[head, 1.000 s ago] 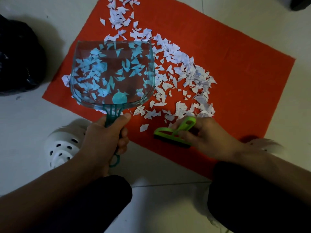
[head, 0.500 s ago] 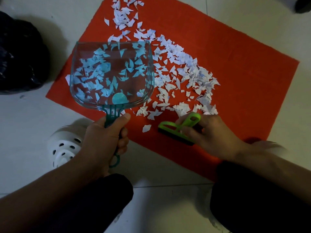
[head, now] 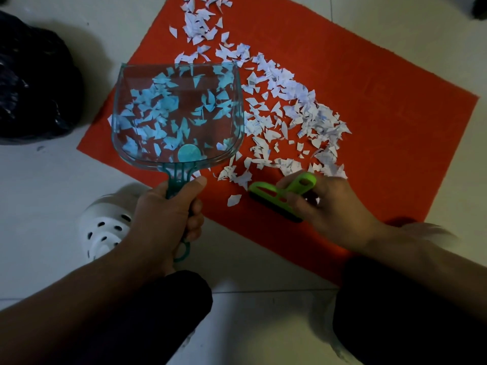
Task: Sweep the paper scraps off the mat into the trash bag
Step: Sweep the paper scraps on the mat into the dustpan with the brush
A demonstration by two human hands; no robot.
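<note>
A red mat (head: 369,127) lies on the pale tiled floor. White paper scraps (head: 284,106) are strewn in a band across its left and middle. My left hand (head: 168,214) grips the handle of a clear teal dustpan (head: 176,114), held over the mat's left corner with scraps showing through it. My right hand (head: 329,212) holds a small green brush (head: 279,196), whose dark bristles rest on the mat near its front edge, just below the scraps. A black trash bag (head: 34,83) sits on the floor to the left.
A white perforated clog (head: 105,227) is on the floor by my left wrist. My dark-trousered knees fill the bottom of the view. A dark object (head: 479,6) sits at the top right corner.
The view has shifted slightly, so everything sits a little further right. Both hands hold the same tools in nearly the same places.
</note>
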